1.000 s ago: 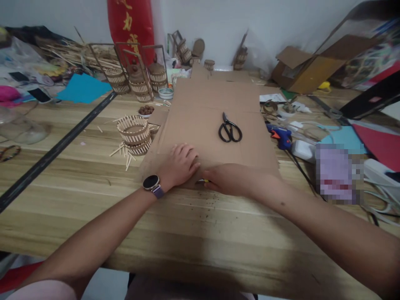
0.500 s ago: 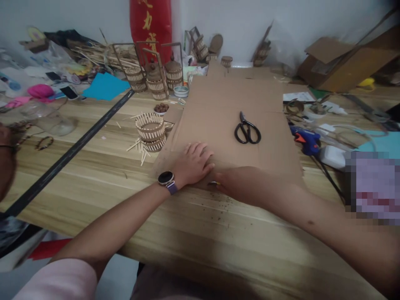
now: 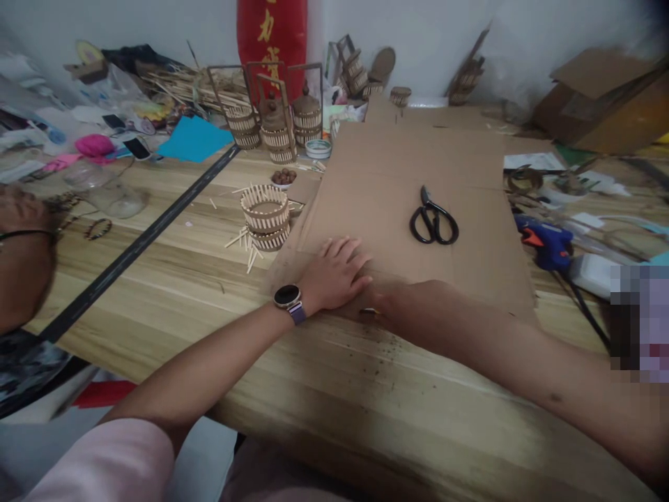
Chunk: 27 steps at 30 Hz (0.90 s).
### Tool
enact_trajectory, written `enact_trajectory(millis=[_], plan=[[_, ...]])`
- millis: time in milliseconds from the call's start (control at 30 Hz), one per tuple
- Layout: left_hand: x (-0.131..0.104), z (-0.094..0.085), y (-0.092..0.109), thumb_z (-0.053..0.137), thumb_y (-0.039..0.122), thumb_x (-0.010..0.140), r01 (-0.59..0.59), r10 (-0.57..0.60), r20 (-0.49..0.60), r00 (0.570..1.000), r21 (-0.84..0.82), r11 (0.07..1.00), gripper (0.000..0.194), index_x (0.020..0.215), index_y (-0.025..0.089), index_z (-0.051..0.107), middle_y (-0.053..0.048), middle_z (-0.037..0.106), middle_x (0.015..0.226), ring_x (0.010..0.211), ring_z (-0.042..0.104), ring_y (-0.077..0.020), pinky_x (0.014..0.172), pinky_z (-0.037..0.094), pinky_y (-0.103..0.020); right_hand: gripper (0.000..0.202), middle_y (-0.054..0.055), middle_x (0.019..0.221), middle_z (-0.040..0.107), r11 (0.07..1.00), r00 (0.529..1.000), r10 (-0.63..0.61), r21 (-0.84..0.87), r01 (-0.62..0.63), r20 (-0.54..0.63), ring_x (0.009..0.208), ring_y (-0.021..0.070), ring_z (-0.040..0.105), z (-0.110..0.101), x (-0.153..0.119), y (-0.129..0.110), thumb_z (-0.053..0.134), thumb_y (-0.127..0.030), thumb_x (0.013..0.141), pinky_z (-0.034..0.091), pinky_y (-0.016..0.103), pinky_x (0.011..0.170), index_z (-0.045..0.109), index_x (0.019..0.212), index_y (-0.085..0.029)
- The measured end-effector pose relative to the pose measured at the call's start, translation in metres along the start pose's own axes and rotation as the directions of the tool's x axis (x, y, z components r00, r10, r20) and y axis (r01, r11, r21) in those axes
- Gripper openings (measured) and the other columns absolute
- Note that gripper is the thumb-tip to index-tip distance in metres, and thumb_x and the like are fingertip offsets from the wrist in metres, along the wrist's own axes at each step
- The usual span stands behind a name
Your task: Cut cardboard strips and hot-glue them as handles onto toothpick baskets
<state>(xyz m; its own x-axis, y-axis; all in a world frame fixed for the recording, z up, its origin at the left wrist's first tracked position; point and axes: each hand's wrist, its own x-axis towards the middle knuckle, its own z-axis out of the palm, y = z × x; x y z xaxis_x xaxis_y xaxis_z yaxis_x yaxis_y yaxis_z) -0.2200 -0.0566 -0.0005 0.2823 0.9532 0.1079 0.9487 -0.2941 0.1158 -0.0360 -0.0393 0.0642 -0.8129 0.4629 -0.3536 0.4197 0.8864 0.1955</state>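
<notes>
My left hand, a watch on its wrist, lies flat with fingers spread on the near left part of a brown cardboard sheet. Close beside it, at the sheet's near edge, my right hand is closed on what looks like a small knife. Only a dark tip and a bit of yellow show; the rest is hidden in the fingers. Black-handled scissors lie on the cardboard beyond my right hand. Dark crumbs dot the table below the hands.
An open stick basket with loose sticks stands left of the cardboard. Lidded baskets with tall handles are behind. A blue glue gun lies at right. Another person's arm rests at far left, near a glass jar.
The whole scene has shifted to the right in view as the camera turned left. Both hands keep about the same place on the cardboard, and the scissors have not moved on it.
</notes>
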Motion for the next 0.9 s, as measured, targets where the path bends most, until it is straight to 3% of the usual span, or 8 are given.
enact_trajectory(millis=[300,467,600,900], plan=[[-0.0008,0.0033,-0.0027,0.045,0.051,0.104,-0.020,0.020,-0.023,1.000,-0.007,1.000,0.054,0.147,0.019,0.052,-0.016,0.041,0.162,0.152,0.035,-0.0338,0.126,0.026,-0.055,0.023,0.008,0.078,0.080,0.995,0.999,0.010,0.095,-0.014,0.043,0.063,0.0254,0.076,0.0026,-0.0015,0.0061,0.056,-0.011,0.094,0.030,0.030,0.045,0.076,0.095,-0.022],[-0.0012,0.0035,-0.0029,0.044,0.051,0.104,-0.018,0.018,-0.024,1.000,-0.006,1.000,0.054,0.147,0.020,0.052,-0.016,0.042,0.162,0.152,0.035,-0.0343,0.125,0.027,-0.056,0.025,0.007,0.078,0.080,0.994,0.994,0.023,0.103,-0.034,0.105,0.064,0.0247,0.076,-0.0002,-0.0047,0.0076,0.055,-0.009,0.094,0.035,0.029,0.046,0.076,0.098,-0.022],[-0.0013,0.0029,-0.0027,0.044,0.051,0.105,-0.020,0.020,-0.023,1.000,-0.009,1.000,0.054,0.147,0.019,0.053,-0.016,0.042,0.162,0.152,0.035,-0.0346,0.125,0.027,-0.056,0.027,0.009,0.082,0.081,0.995,0.996,0.022,0.095,-0.030,0.084,0.067,0.0281,0.077,0.0021,-0.0067,0.0080,0.055,-0.010,0.095,0.042,0.031,0.048,0.077,0.101,-0.023],[-0.0015,0.0018,-0.0032,0.044,0.052,0.105,-0.014,0.014,-0.002,1.000,-0.024,1.000,0.055,0.147,0.018,0.052,-0.016,0.040,0.163,0.153,0.032,-0.0352,0.126,0.025,-0.056,0.024,0.009,0.086,0.082,0.996,0.994,0.002,0.091,-0.012,0.112,0.074,0.0333,0.079,0.0078,-0.0056,0.0100,0.055,-0.012,0.097,0.042,0.030,0.047,0.076,0.103,-0.023]])
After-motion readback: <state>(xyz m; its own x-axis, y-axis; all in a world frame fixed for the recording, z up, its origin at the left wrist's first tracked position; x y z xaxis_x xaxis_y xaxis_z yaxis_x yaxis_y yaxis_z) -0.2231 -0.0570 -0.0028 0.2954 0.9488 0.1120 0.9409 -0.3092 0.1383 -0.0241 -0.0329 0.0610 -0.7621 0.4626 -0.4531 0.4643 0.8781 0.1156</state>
